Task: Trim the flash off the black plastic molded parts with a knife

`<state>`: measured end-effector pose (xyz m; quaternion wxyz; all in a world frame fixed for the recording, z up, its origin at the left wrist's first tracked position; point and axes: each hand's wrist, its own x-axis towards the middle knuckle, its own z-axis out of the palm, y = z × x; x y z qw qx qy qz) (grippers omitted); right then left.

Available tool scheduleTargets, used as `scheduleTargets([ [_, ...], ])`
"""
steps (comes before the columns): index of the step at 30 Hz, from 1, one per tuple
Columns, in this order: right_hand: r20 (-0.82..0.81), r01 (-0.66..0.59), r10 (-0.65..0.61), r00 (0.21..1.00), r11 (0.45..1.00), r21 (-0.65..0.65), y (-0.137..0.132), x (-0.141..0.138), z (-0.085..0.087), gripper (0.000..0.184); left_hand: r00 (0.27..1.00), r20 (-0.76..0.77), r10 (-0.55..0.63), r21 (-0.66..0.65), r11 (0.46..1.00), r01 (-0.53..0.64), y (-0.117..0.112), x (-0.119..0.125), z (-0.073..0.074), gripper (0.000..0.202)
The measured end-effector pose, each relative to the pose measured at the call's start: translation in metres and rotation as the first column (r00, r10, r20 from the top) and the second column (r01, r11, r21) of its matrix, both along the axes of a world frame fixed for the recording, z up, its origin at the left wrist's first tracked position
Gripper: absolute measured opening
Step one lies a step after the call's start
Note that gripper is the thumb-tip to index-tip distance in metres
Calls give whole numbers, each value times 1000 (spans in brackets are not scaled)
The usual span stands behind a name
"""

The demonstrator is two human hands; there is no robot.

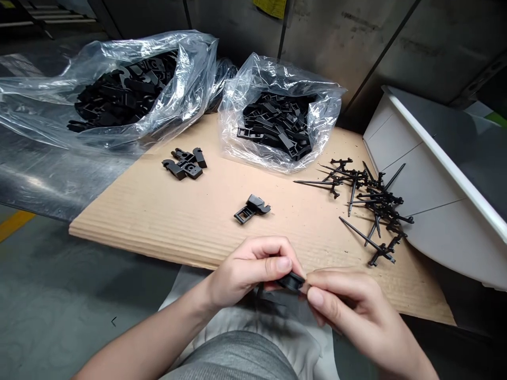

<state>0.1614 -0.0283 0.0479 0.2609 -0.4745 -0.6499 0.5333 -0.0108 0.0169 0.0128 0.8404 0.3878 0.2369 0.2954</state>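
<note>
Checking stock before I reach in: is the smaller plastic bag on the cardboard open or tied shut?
Open: the clear plastic bag gapes wide, with black plastic parts uncovered inside.

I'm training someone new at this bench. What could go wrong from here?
The small black plastic part, pinched between the left hand and right hand, might slip and drop onto the white cloth below. The long spiked black plastic pieces on the corrugated cardboard lie near the right hand and could prick it if it moves that way.
</note>
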Motion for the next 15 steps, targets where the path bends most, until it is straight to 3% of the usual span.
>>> scheduleTargets([
  [1, -64, -45, 37, 997, 990, -135, 3, 3, 0, 31, 1000, -8, -15, 8, 1000, 15, 0, 0, 0, 31],
  [3, -224, -158, 74, 972, 909, -385, 7, 8, -2, 31, 999, -28, -26, 27, 999, 26, 0, -1, -1, 32],
  [5, -355, -241, 57, 933, 831, -501, 7, 13, -3, 30, 999, -38, -20, 41, 999, 21, 0, -2, -2, 31],
  [6, -386, -229, 21, 922, 835, -501, 6, 14, -3, 30, 999, -39, -15, 49, 999, 17, 0, -1, -2, 31],
  [8, -374, -62, -96, 923, 919, -388, 0, 16, -3, 25, 999, -36, -8, 57, 998, 10, -1, 0, -2, 32],
  [10, -271, 200, -228, 935, 972, -128, -9, 14, -3, 17, 999, -18, 35, 39, 999, -34, -1, 2, -2, 29],
  [11, -193, 296, -284, 939, 955, 36, -13, 12, -4, 15, 997, -7, 73, 17, 997, -73, -2, 4, -1, 27],
  [13, -24, 343, -354, 935, 885, 314, -20, 5, -9, 19, 991, 3, 137, -36, 990, -137, -2, 8, 1, 24],
  [15, 80, 323, -398, 914, 833, 448, -23, -2, -17, 22, 985, -10, 172, -67, 983, -172, -1, 10, 2, 23],
])
